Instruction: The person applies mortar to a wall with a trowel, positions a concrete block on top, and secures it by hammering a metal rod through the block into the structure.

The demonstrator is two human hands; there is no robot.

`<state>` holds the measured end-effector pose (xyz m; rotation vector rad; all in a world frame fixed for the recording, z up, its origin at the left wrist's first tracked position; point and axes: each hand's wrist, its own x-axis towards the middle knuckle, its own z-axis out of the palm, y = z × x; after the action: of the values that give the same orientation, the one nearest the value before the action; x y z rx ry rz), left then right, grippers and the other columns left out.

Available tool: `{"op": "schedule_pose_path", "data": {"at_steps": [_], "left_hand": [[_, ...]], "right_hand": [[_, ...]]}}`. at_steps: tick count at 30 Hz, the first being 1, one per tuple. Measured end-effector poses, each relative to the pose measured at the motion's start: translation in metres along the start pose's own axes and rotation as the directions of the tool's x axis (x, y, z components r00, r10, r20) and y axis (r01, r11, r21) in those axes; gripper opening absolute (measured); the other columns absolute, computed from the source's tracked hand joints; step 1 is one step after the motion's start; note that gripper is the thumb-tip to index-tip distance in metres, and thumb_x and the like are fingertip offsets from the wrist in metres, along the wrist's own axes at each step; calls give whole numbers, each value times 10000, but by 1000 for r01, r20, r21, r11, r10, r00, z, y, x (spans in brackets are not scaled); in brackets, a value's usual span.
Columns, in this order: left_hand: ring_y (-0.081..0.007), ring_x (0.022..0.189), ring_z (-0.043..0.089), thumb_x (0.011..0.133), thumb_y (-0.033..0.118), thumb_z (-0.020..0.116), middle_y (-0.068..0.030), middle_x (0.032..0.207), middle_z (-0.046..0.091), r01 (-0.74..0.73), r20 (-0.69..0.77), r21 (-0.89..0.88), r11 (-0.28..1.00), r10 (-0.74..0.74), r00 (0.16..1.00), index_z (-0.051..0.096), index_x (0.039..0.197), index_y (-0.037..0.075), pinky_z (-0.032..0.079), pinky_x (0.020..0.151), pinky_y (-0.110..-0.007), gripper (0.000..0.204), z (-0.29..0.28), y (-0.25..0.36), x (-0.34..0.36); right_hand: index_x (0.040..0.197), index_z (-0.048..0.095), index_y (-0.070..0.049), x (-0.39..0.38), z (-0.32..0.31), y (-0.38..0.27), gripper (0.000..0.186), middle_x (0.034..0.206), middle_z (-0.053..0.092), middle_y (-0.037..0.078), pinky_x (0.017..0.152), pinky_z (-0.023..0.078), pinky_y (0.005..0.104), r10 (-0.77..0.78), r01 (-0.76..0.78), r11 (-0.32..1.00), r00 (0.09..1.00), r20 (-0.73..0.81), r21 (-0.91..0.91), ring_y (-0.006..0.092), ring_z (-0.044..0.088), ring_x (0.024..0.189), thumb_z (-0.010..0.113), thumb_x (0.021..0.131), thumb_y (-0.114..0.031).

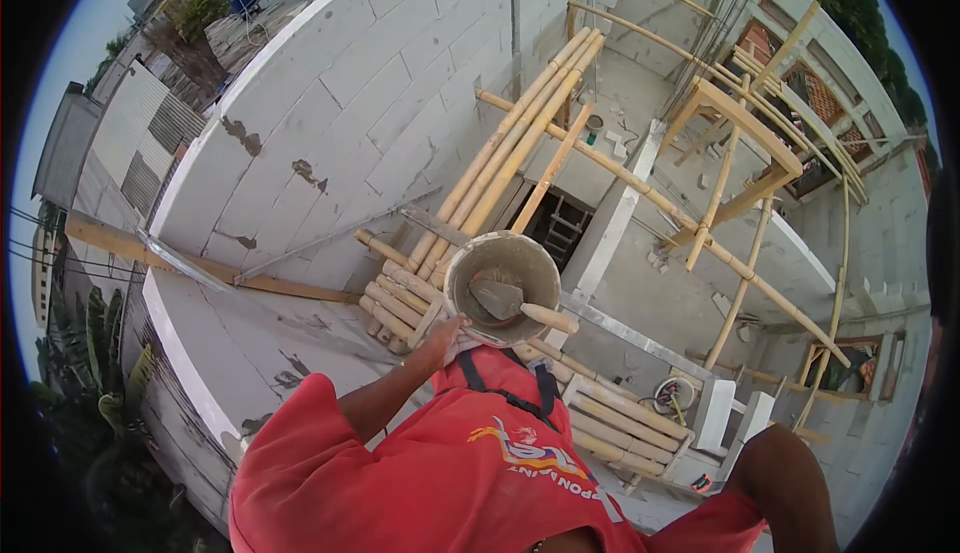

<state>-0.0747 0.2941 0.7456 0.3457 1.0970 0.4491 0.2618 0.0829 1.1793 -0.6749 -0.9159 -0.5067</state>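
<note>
A round, mortar-stained bucket [452, 288] is in front of my body at the middle of the head view. My left hand [446, 341] grips its near left side, with part of the fingers hidden. Inside lies a trowel [497, 298] with a grey, mortar-smeared blade. Its pale wooden handle rests across the bucket's right rim. At the lower right only my bent right arm shows; the right hand is out of the picture.
Bamboo poles [520, 143] form scaffolding ahead, beside a light block wall [380, 83] at left. Beyond is a drop to a lower floor [640, 293] with a dark opening [556, 223]. A wooden frame [740, 123] stands at right. A round container [674, 393] sits near the bamboo platform.
</note>
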Motion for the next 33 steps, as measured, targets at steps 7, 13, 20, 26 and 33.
{"op": "schedule_pose_path", "data": {"at_steps": [7,13,20,26,33], "left_hand": [[-334,903,671,949,108,602,-104,1014,527,-329,-239,-146,933,290,927,432,1297,53,610,846,-543,392,10,-63,7],[-363,981,677,950,70,567,-100,1089,521,-379,-471,-382,843,176,865,356,1413,119,594,898,-556,511,-8,-59,-39],[-333,1013,673,966,85,542,-103,1103,548,-478,-606,-359,802,189,773,359,1449,188,598,904,-536,526,-69,-10,-50],[-343,1048,668,966,96,554,-137,1190,560,-496,-654,-355,792,169,738,311,1500,175,578,910,-538,592,-132,6,-55],[-288,1042,643,907,30,591,-138,1238,587,-459,-658,-247,854,200,726,308,1527,97,568,885,-421,685,-149,13,-54]], "right_hand": [[1473,371,89,-139,-51,125,677,1358,532,235,1103,392,456,881,-856,470,441,172,-215,330,543,1227,372,1069,-454],[1245,627,44,-238,-8,104,402,1022,649,150,882,519,353,943,-674,203,-61,327,-711,243,637,935,538,1044,-292],[1107,696,-8,-255,101,142,192,892,582,127,748,466,382,689,-191,702,-62,722,-686,248,586,821,644,929,-62],[1194,666,-25,-305,196,144,248,992,600,113,754,483,338,593,-129,787,-114,797,-604,226,591,826,628,962,-104],[1183,673,-8,-404,259,98,252,1141,661,215,892,504,408,278,-452,706,-532,800,-546,330,652,1042,611,983,-148]]}}
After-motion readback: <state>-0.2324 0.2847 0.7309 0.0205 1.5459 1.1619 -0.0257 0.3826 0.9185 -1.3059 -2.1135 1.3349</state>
